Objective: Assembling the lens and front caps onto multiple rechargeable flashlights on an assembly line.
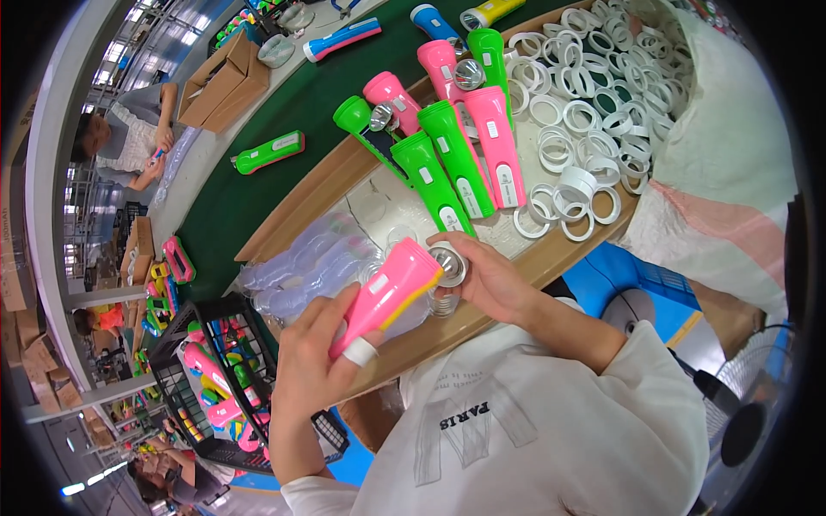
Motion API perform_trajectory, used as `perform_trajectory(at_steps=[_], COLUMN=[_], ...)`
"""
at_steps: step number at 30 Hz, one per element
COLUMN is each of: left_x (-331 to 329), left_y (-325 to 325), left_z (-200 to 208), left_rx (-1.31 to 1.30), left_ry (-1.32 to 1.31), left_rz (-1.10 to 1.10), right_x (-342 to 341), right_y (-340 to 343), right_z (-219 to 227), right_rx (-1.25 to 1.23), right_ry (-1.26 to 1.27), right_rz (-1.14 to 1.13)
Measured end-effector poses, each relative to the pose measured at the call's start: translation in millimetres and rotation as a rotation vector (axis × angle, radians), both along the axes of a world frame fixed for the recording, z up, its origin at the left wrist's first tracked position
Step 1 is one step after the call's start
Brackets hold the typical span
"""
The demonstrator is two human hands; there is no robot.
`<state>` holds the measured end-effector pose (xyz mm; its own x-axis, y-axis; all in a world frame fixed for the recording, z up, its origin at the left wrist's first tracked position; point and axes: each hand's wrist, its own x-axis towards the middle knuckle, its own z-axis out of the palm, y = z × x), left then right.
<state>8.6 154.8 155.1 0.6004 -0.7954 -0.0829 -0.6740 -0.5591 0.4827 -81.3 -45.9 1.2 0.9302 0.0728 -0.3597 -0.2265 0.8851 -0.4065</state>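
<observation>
My left hand (311, 353) is closed round the body of a pink flashlight (391, 284) with a yellow strip along its side. White tape wraps the left thumb. The flashlight's wide end tilts up to the right, towards my right hand (492, 277). Between the fingers and thumb of that hand is a shiny silver reflector (447, 265), its bowl right at the flashlight's mouth. Whether it sits inside the mouth is hard to see. Beyond my hands, several green flashlights (430, 181) and pink flashlights (495, 142) lie in a cardboard tray (323, 189), some with loose reflectors beside them.
White plastic rings (585, 112) heap at the tray's right, next to a white sack (731, 129). Stacked clear discs (318, 267) lie at its left. Behind runs a green conveyor belt (215, 215) carrying flashlights. A black crate (194, 387) of flashlights stands lower left; co-workers sit beyond.
</observation>
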Motion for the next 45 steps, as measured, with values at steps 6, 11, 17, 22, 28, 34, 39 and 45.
perform_trajectory(at_steps=[6,11,17,22,28,34,39,45], left_x=[-10,-38,-32,-33,-38,-37,-30,-37], left_y=[-1,-4,2,10,28,8,19,18], left_z=[-8,6,-14,-9,-51,-64,-71,-47], left_rx=[0.054,0.153,0.164,0.004,-0.424,-0.337,-0.364,-0.415], left_ry=[-0.082,-0.475,-0.501,-0.168,0.692,-0.187,-0.402,0.244], left_rz=[0.036,-0.033,-0.103,-0.016,0.188,0.026,-0.133,0.058], right_x=[-1,2,-4,-15,-23,-1,-11,-7], right_y=[2,4,11,11,13,1,4,2], right_z=[-4,11,15,39,43,48,75,73], right_rx=[0.102,0.127,-0.016,-1.004,-1.189,-0.795,-1.095,-1.217], right_ry=[-0.028,0.061,0.052,-0.362,-0.920,-0.373,-0.419,-0.616], right_rz=[0.002,-0.007,-0.027,-0.145,-0.334,0.012,0.007,-0.047])
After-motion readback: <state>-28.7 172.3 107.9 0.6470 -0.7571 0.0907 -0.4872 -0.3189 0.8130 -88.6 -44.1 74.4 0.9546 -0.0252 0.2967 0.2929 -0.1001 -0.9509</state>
